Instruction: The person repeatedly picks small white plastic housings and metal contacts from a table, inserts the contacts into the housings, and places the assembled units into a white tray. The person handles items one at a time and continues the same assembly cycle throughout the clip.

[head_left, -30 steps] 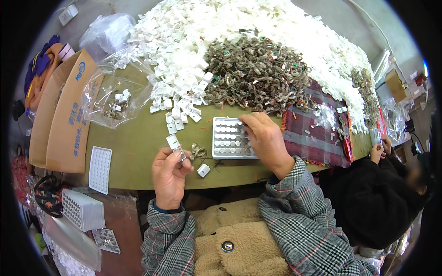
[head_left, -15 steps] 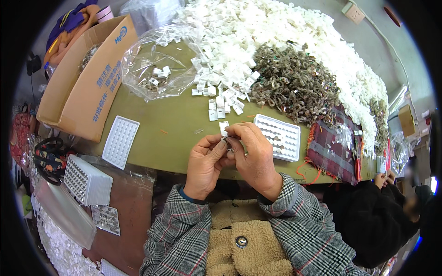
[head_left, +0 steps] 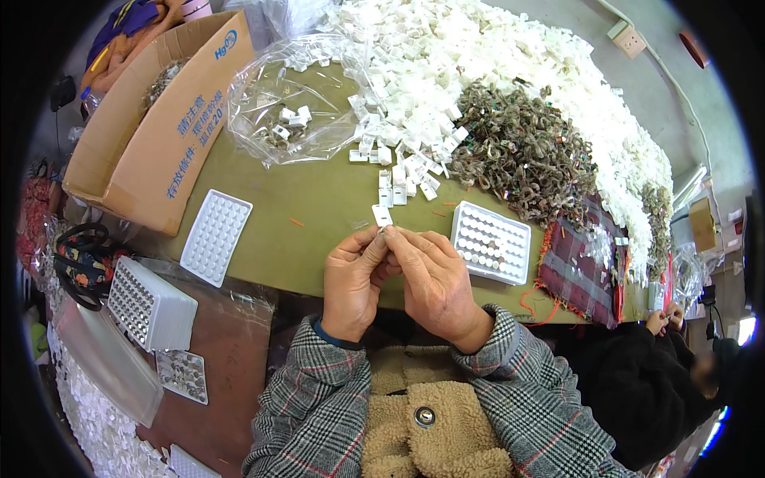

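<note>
Fingers of left hand and right hand pinch a small white piece together at the table's near edge. Bare green surface lies between the empty white tray and the filled tray.

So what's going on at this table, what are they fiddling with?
A person in a plaid jacket holds a small white plastic piece pinched between the left hand and right hand, above a green table. A white tray partly filled with parts lies by the right hand, an empty tray to the left, heaps of white pieces and metal clips behind.

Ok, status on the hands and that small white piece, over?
Left hand and right hand together, both pinching the small white piece. Grid tray beside right hand. Nothing in the way.
</note>
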Action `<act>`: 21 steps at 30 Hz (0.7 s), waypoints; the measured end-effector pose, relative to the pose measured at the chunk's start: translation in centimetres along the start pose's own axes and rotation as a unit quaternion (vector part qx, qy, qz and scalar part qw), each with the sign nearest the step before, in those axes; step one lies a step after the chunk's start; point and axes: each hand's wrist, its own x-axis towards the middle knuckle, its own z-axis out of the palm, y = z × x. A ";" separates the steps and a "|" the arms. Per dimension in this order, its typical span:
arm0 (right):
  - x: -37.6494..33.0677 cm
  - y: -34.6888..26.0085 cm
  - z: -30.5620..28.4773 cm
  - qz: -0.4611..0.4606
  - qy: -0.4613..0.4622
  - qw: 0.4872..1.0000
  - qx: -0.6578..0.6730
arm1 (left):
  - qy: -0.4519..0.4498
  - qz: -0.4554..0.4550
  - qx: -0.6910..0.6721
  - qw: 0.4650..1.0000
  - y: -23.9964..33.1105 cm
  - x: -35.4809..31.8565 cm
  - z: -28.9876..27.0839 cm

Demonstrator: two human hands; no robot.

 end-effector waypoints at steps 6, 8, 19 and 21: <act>0.1 -0.5 -2.0 0.241 -0.005 0.945 0.222 | -0.047 -0.030 0.044 0.997 1.9 -0.2 0.2; 0.7 -0.4 -2.1 0.300 0.003 0.926 0.230 | -0.070 -0.032 0.042 0.996 2.2 0.0 0.3; 2.4 1.8 -2.5 0.351 -0.082 0.869 0.339 | -0.131 -0.181 -0.064 0.973 1.9 0.4 -0.5; 2.2 1.9 -2.9 0.151 -0.055 0.954 0.251 | -0.139 -0.209 -0.171 0.953 1.6 0.4 -0.9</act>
